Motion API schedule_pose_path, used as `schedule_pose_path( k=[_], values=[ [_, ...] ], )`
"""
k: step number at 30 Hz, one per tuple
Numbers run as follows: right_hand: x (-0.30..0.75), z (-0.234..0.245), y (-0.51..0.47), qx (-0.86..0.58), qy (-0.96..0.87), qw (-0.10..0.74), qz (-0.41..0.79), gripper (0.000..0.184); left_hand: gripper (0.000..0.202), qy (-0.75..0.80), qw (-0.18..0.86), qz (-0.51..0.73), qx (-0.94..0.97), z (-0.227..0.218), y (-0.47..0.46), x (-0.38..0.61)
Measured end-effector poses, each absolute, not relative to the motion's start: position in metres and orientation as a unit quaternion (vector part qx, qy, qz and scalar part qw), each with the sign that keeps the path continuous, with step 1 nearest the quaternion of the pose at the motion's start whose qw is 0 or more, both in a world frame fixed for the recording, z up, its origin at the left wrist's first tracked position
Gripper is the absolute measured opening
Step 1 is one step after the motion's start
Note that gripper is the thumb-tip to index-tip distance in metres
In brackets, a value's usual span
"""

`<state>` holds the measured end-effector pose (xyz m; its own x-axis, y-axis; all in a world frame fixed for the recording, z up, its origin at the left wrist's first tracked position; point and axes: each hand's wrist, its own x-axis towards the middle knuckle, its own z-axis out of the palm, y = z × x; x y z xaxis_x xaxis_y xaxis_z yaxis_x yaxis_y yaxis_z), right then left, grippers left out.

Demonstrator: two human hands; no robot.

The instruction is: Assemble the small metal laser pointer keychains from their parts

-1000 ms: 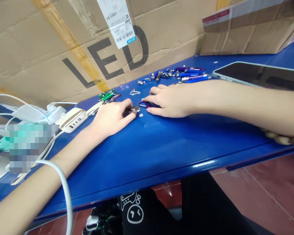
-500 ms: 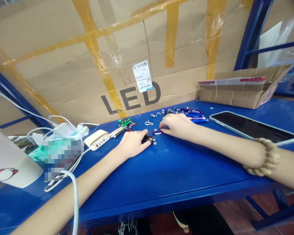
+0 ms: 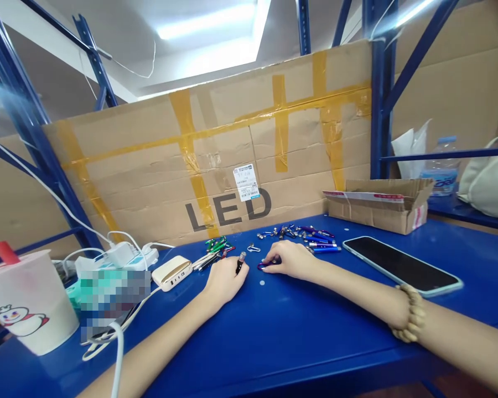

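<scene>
Two bare hands at a blue table [image 3: 274, 342]: left hand [image 3: 225, 280] closed in a pinch on one small dark rod [image 3: 241, 263], rod upright between the fingers; right hand [image 3: 288, 260] curved low, fingertips [image 3: 269, 261] on one red-and-purple carabiner [image 3: 264, 266] lying flat on the table, whether closed on it or only resting there impossible to tell. One silver carabiner [image 3: 253, 249] just beyond, alone. Behind it, one loose heap of metal parts [image 3: 284, 235], too small to count, beside roughly five blue and purple tubes [image 3: 321, 249]; one smaller cluster of green parts [image 3: 216, 245] farther left. One phone [image 3: 400, 264], dark screen up, near the right forearm; one beaded bracelet [image 3: 410, 313] on the right wrist. One power bank [image 3: 171, 272] left of the left hand, one power strip [image 3: 128, 257] behind it, white cables [image 3: 118, 354] around, one blurred patch [image 3: 114, 293] hiding whatever lies there. Containers: one plastic cup [image 3: 31, 301] with a red straw [image 3: 2, 252], contents unclear; one open cardboard box [image 3: 377, 213], inside hidden. Against the earlier frame: rod upright rather than flat, view tilted higher, more shelving [image 3: 382, 94] in sight.
</scene>
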<state>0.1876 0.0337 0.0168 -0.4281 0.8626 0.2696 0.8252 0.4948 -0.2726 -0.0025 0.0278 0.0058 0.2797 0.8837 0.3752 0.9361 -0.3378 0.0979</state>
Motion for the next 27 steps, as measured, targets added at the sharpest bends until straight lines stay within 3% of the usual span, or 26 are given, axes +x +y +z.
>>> schedule_pose_path(
  k=[3, 13, 27],
  values=[
    [0.188, 0.016, 0.035, -0.504, -0.839, 0.198, 0.056, 0.022, 0.017, -0.547, 0.045, -0.224, -0.805, 0.006, 0.028, -0.003],
    [0.201, 0.018, 0.046, -0.522, -0.821, 0.228, 0.025, 0.032, 0.016, -0.514, 0.050, -0.212, -0.829, 0.005, 0.033, -0.008],
    [0.208, 0.012, 0.056, -0.497, -0.843, 0.197, 0.057, 0.019, 0.008, -0.519, 0.035, -0.182, -0.835, 0.007, 0.030, -0.004]
  ],
)
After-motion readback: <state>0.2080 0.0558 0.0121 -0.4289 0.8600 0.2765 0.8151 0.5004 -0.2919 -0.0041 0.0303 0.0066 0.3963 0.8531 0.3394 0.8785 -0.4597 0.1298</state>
